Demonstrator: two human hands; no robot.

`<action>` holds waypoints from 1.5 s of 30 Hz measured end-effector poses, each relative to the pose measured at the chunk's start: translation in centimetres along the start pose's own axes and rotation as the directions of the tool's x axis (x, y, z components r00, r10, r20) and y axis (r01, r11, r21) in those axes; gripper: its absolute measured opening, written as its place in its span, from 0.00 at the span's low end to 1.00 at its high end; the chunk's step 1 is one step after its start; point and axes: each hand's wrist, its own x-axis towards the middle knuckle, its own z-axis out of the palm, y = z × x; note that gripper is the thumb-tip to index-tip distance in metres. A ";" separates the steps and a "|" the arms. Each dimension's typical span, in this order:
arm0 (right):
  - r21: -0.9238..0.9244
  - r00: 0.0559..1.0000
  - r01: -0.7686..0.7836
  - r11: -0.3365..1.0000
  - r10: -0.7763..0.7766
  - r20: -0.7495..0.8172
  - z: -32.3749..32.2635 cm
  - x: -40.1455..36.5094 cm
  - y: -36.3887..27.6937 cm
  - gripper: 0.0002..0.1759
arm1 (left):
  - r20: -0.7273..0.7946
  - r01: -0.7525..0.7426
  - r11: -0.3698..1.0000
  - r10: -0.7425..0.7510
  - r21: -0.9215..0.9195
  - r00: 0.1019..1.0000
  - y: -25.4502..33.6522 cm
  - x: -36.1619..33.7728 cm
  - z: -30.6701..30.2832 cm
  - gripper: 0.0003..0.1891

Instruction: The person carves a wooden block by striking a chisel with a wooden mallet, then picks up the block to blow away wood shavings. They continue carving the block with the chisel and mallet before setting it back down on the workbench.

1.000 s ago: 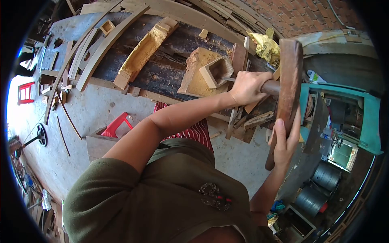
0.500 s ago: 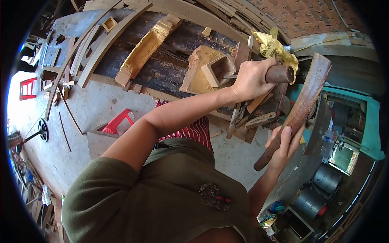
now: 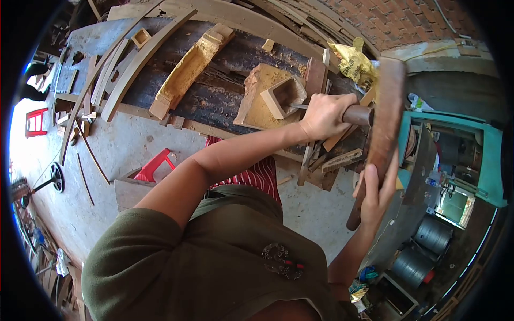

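My left hand (image 3: 327,116) is closed around a chisel, its dark wooden handle (image 3: 357,115) pointing right. The metal blade (image 3: 299,106) runs left to the hollow of a small wooden block (image 3: 274,101); its tip is hidden inside. Under the block lies a rough, yellowish wooden piece (image 3: 247,111). My right hand (image 3: 379,190) grips the lower part of a long brown wooden club (image 3: 386,115), blurred at its upper end. The club is at the butt of the chisel handle; whether they touch is unclear.
A long carved trough (image 3: 187,69), curved strips (image 3: 140,67) and a small square frame (image 3: 141,38) lie on the dark bench (image 3: 206,109). A yellow bag (image 3: 353,65) sits at its right end. A red stool (image 3: 155,166) and wooden offcuts (image 3: 342,159) are nearer me.
The club has swung left and become more upright, from a gap right of the chisel up to its handle end. My left hand and the block have shifted slightly in view.
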 end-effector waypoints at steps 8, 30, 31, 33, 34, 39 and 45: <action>-0.118 0.999 0.031 0.993 -0.036 -0.033 1.6 0.4 1.3 0.35 | 0.023 -0.004 0.999 0.003 0.048 1.000 -0.4 -0.3 0.3 0.21; 0.224 0.951 0.215 0.951 -0.151 -0.268 0.4 -0.8 -1.6 0.32 | -0.008 0.026 0.999 -0.026 -0.037 1.000 1.2 0.8 -0.8 0.21; 0.156 0.941 0.239 0.958 -0.189 -0.281 0.2 -0.5 -0.2 0.32 | 0.010 0.033 0.999 -0.033 -0.011 0.999 0.5 0.2 -0.6 0.21; 0.007 0.992 0.085 0.996 -0.084 -0.094 0.3 -0.3 1.5 0.35 | 0.017 0.015 1.000 -0.016 0.014 1.000 0.2 -0.4 -0.7 0.19; -0.140 0.999 0.054 0.989 -0.054 -0.001 0.6 0.1 1.9 0.37 | 0.023 0.012 1.000 -0.012 0.011 1.000 0.4 -0.6 -0.6 0.19; 0.279 0.997 -0.001 0.960 0.024 -0.079 0.7 -0.3 0.3 0.39 | -0.009 0.019 1.000 -0.018 0.009 1.000 0.1 -0.1 -0.6 0.19; 0.169 0.984 0.034 0.985 -0.003 -0.181 0.1 0.3 0.4 0.39 | -0.065 -0.086 0.990 0.079 -0.115 0.995 2.8 1.5 -0.9 0.19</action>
